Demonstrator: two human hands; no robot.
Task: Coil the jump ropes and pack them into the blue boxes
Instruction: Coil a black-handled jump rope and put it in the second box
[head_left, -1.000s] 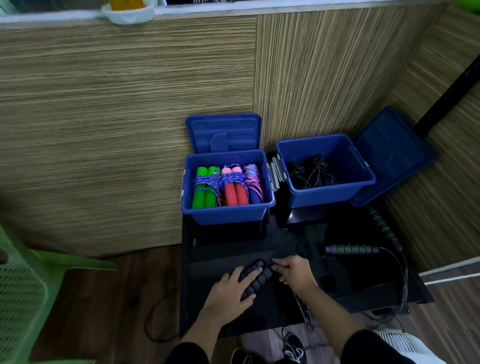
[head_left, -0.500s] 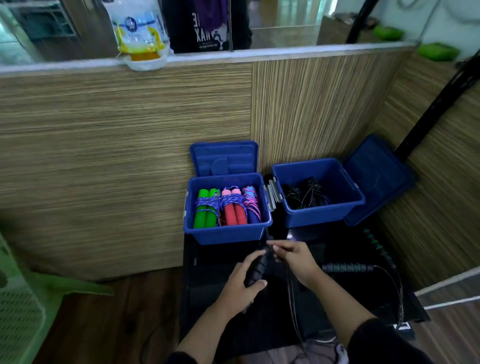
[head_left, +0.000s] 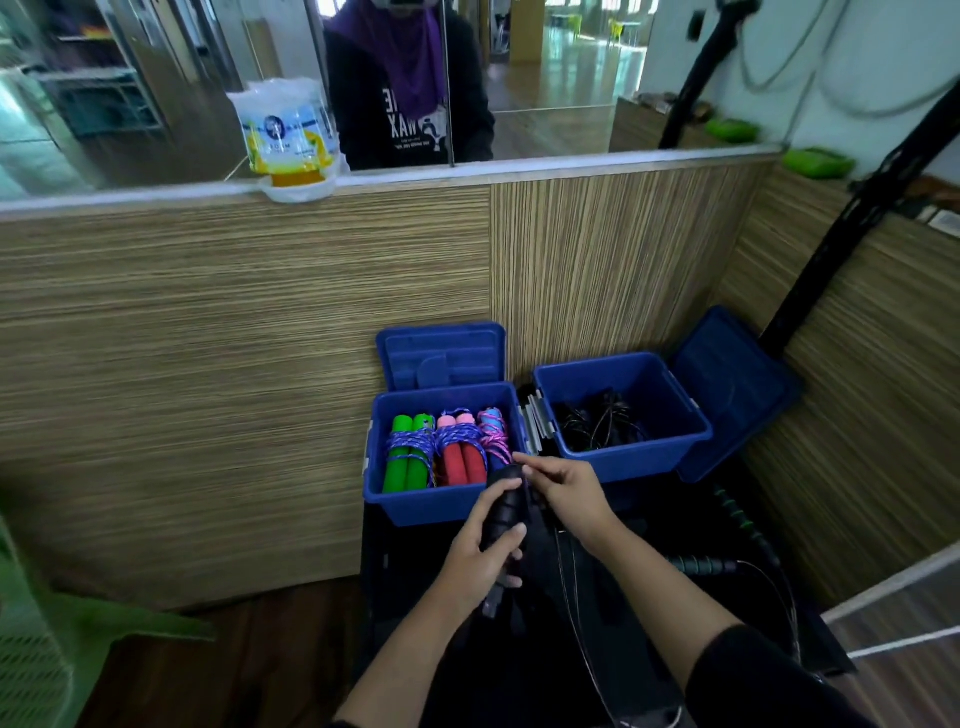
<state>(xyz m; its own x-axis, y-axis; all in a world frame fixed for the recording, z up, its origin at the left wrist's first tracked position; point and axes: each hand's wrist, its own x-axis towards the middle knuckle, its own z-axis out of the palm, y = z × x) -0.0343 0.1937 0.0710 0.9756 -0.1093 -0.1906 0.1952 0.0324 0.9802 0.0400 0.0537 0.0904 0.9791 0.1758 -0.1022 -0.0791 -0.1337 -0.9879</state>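
While my left grip (head_left: 480, 556) clenches around the black handles (head_left: 505, 512) of a jump rope, holding them upright and together above the dark surface (head_left: 410, 577), my right grip (head_left: 566, 491) pinches the thin black cord (head_left: 563, 566) at the top end of those handles. From that pinch the cord hangs down past my right wrist and trails toward the near edge of the surface. Both grips sit just in front of the left blue box (head_left: 441, 501).

To the right, on the same surface, a second jump rope (head_left: 701, 565) with green-banded black handles lies uncoiled; one handle lies flat, the other angles away toward the wall, and its cord loops toward the near right corner.

Beyond my grips, the left blue box stands open with its lid (head_left: 441, 356) leaning against the wood-grain panel (head_left: 234, 364). It contains coiled ropes side by side: a green-handled pair (head_left: 408, 457), a red-handled pair (head_left: 462, 452), and a blue-handled set (head_left: 493, 434) wound with pink cord. Just beside it, the right blue box (head_left: 623, 410) stands open and holds a loose bundle of black rope (head_left: 597, 426); its lid (head_left: 727, 389) leans to the right.

Farther off, a plastic bag (head_left: 285, 135) sits in a white bowl (head_left: 298, 189) on the ledge atop the panel, before a mirror.
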